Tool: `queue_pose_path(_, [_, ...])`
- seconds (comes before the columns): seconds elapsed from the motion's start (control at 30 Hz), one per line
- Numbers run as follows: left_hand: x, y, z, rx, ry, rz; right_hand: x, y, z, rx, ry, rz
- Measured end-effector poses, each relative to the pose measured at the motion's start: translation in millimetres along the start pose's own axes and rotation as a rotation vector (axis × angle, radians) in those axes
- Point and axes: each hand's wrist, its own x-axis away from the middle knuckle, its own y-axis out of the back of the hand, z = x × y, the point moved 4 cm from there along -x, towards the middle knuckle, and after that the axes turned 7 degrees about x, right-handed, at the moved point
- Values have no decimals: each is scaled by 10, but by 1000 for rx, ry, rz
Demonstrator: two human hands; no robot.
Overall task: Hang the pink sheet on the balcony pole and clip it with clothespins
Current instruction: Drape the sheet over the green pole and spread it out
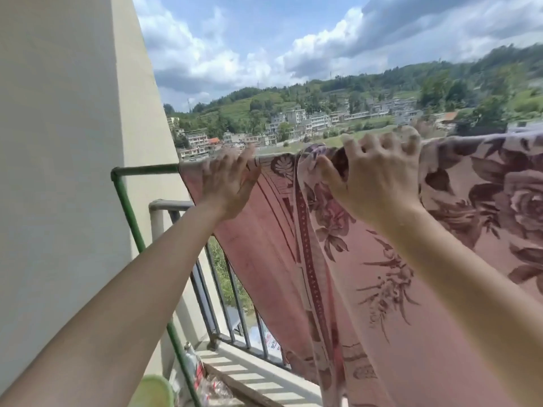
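Pink sheet [264, 248] bunches inside right grip [382, 177] atop pole [147, 170].

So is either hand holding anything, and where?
The right hand grips the pink sheet by its bunched top edge; the left hand, fingers straight, holds nothing.

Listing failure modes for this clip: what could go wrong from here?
1. No clothespin shows on the pink sheet. Only draped on the green pole, it could slide off.
2. The right hand grips a bunched fold at the pole while the left hand touches the sheet near its edge. Clipping now may leave it creased.
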Motion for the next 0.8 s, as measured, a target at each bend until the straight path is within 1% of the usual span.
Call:
queue_pose_path(0.07, [-166,42,604,13,9,-32,-285,-93,632,12,52,8])
queue_pose_path(0.13, [-191,-9,760,38,-28,-52,-314,-117,793,-20,45,62])
queue_pose_path(0.27, [-290,-54,1528,121,-3,-134,-485,-285,1445,-54,97,-20])
queue_pose_path(0.4, [-313,-144,2289,86,-17,-226,-567,-431,2143,40,146,-5])
queue_pose_path(0.53, [-320,-188,3182,100,-73,-224,-709,-621,2974,132,125,53])
queue_pose_path(0.63, [-301,-205,3826,148,-130,-236,-887,-752,3546,181,45,78])
queue_pose_path(0.73, [-355,-254,4357,112,-197,-175,-1130,-874,4087,194,22,95])
queue_pose_path(0.8, [-437,-289,4571,109,-238,-130,-1248,-956,4423,214,24,113])
